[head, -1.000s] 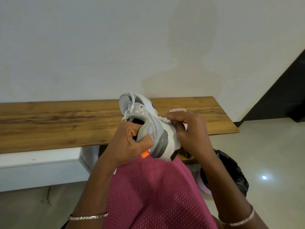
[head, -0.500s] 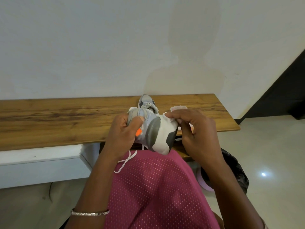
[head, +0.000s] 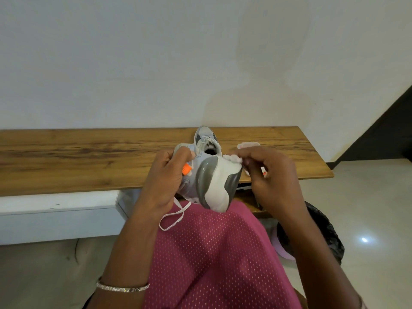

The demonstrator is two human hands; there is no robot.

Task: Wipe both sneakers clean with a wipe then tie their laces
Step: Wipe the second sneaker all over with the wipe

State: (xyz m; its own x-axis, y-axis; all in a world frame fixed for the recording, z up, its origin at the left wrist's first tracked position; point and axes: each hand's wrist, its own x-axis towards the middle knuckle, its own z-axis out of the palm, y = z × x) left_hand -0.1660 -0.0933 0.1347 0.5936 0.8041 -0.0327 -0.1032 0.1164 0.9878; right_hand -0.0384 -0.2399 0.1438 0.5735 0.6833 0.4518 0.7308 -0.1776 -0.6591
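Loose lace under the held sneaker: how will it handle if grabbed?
Likely floppy: the lace hangs from the sneaker in a slack loop onto the lap. Probably very light, so it should swing as the sneaker turns. Thin, so pinching likely beats pushing.

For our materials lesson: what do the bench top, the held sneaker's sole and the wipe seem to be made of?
Bench top: wood or wood-look laminate, matte, grain streaks show. Sneaker sole: probably rubber or foam, smooth white and grey panels. Wipe: soft crumpled paper or cloth, white.
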